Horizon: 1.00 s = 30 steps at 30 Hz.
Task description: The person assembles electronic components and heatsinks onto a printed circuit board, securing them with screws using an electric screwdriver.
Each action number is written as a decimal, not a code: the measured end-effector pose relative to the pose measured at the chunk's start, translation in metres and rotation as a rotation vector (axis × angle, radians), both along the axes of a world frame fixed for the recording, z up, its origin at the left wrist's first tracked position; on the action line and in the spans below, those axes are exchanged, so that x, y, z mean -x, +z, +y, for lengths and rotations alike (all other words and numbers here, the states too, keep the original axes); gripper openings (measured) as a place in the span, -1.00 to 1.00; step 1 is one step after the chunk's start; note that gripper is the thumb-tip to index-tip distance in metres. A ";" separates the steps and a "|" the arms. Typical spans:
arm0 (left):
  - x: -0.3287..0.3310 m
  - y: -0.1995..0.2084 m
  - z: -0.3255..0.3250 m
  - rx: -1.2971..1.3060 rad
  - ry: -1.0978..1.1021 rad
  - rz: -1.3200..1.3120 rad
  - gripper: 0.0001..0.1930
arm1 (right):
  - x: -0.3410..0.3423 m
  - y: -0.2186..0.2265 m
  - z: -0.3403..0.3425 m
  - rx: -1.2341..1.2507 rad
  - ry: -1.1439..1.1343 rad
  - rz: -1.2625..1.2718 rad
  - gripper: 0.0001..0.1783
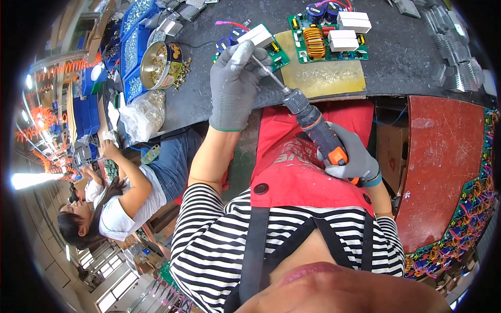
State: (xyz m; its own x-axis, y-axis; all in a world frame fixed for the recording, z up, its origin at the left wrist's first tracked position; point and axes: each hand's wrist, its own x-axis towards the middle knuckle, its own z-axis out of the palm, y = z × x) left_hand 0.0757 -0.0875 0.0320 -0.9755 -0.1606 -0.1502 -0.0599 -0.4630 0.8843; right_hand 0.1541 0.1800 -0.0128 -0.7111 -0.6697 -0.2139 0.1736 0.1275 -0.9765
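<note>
In my gloved right hand [353, 153] is a black and orange electric screwdriver [319, 128], its long bit [271, 75] pointing up and left. The gloved fingers of my left hand [235, 78] are closed together at the tip of that bit; what they pinch is hidden. Beneath and behind this hand lies a green circuit board [281, 56] with white blocks and a pink-tipped red wire, partly covered by the fingers. To its right, a second circuit board [313, 58] carries a copper coil, white blocks and dark capacitors. It overlaps a yellowish plate [324, 79] on the dark bench.
Blue bins [136, 47] of small metal parts stand at the left, beside a round tin [155, 65] with brass-coloured pieces spilling out. A clear plastic bag [143, 116] hangs near the bench edge. Finned metal heat sinks [454, 47] lie far right. A co-worker [128, 201] sits at left.
</note>
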 end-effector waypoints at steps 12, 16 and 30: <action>0.202 0.005 -0.155 1.786 0.065 0.395 -0.32 | -0.004 0.006 0.000 -0.013 -0.168 0.027 -0.02; 0.227 -0.002 -0.162 1.569 -0.139 0.486 -0.37 | -0.011 0.006 -0.001 -0.017 -0.248 0.039 -0.03; 0.083 0.055 -0.129 1.709 -0.012 0.214 -0.41 | -0.012 0.003 0.006 -0.063 -0.201 -0.078 0.00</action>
State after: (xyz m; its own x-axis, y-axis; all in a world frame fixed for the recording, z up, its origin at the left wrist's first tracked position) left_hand -0.0074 -0.2163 0.0870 -0.9561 0.0195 0.2925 0.1194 0.9372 0.3277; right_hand 0.1658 0.1859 -0.0098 -0.8086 -0.4997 -0.3107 0.2769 0.1428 -0.9502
